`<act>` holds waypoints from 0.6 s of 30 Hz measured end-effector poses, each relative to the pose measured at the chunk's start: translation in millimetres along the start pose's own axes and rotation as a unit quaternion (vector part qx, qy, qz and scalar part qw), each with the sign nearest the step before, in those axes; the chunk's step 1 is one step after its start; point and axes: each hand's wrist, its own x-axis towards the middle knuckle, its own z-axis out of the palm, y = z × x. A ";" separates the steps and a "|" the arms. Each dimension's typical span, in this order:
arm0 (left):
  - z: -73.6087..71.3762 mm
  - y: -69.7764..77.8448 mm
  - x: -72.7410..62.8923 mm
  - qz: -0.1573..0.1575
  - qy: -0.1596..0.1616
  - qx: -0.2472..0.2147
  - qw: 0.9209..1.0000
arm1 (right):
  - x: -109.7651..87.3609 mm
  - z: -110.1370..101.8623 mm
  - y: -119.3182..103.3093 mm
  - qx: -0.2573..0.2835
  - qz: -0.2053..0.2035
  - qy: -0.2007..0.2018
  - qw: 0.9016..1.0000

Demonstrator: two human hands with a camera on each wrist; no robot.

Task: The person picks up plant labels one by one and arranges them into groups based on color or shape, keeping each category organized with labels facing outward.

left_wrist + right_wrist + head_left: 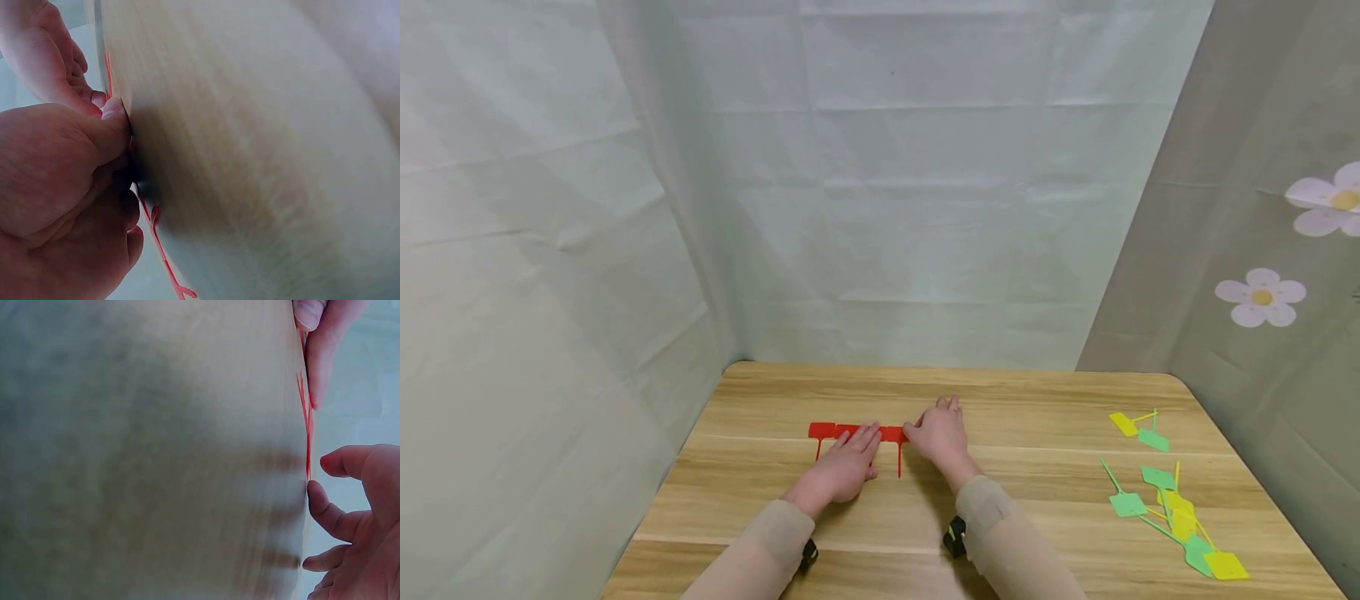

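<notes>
Red plastic label tags (822,430) with thin stems lie side by side in a row on the wooden table, stems toward me. My left hand (847,465) rests palm down over the row's middle, its fingers extended across the tags and hiding part of them. At the right end, my right hand (942,432) touches the last tag with its fingertips. The right wrist view shows this hand (375,519) with thumb and index finger apart, the index tip by the end of the red tags (308,437). Edge-on red tags (159,244) run beneath my left hand (59,181) in the left wrist view.
Green tags (1127,504) and yellow tags (1227,566) lie loosely scattered and overlapping on the table's right side. A yellow tag (1123,424) and a green one lie farther back. Pale cloth (925,208) hangs behind and beside the wooden table (1037,417).
</notes>
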 end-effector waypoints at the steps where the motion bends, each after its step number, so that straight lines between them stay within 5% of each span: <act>1: -0.3 0.1 0.0 0.000 0.000 0.001 1.000 | 0.0 -0.2 0.2 0.002 0.000 0.000 1.000; 18: -1.2 1.4 3.3 -0.002 0.001 0.024 1.000 | 2.7 -2.1 2.5 0.009 0.000 0.002 1.000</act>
